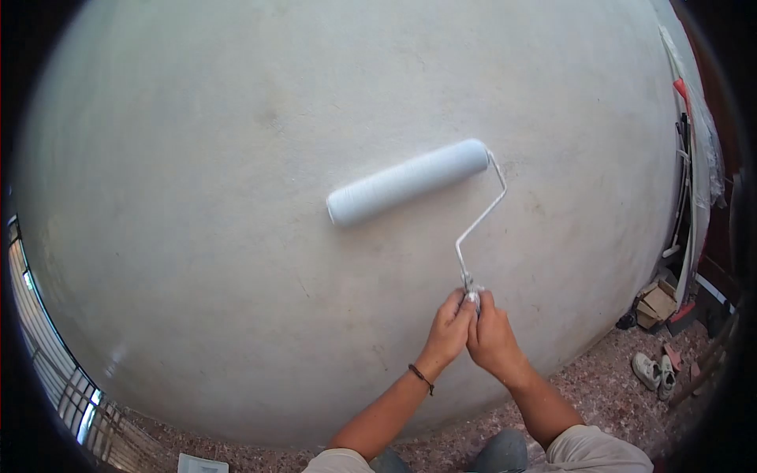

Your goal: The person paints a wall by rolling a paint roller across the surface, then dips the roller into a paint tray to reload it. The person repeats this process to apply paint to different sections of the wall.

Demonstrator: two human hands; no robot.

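A paint roller [410, 181] with a long white sleeve is at or against a pale, stained wall [197, 158], tilted so its right end is higher. Its bent wire frame runs from the right end down to a grip, most of which my fingers hide. My left hand [447, 335], with a dark band at the wrist, is closed round the grip. Pressed close beside it, my right hand [493, 339] is closed on the same grip.
A barred window or gate [55, 355] stands at the far left. A white tray [201, 463] sits on the speckled floor [576, 378] at the bottom. To the right are shoes [654, 374], a cardboard box [656, 303] and long items leaning by the wall's edge.
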